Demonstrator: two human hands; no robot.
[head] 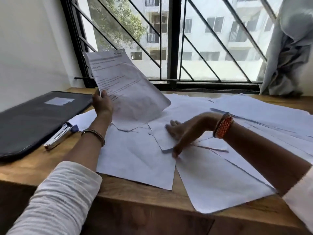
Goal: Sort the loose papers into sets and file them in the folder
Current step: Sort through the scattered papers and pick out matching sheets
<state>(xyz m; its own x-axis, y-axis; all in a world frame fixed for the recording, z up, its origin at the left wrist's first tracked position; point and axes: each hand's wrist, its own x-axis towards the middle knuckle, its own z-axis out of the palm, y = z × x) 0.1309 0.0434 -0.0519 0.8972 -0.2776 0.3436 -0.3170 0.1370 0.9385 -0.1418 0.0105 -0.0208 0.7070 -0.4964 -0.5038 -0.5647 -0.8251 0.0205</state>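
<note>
Wooden desk under barred window

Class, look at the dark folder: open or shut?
Shut: the folder lies flat on the desk, cover down, no papers visible inside.

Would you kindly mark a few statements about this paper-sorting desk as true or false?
1. The left hand holds a printed white sheet lifted off the wooden desk. True.
2. The dark zippered folder lies open with papers inside. False: it lies closed, left of the papers.
3. The right hand rests on the loose white papers. True.
4. The silver stapler sits on top of the folder. False: it lies on the desk beside it.
</note>
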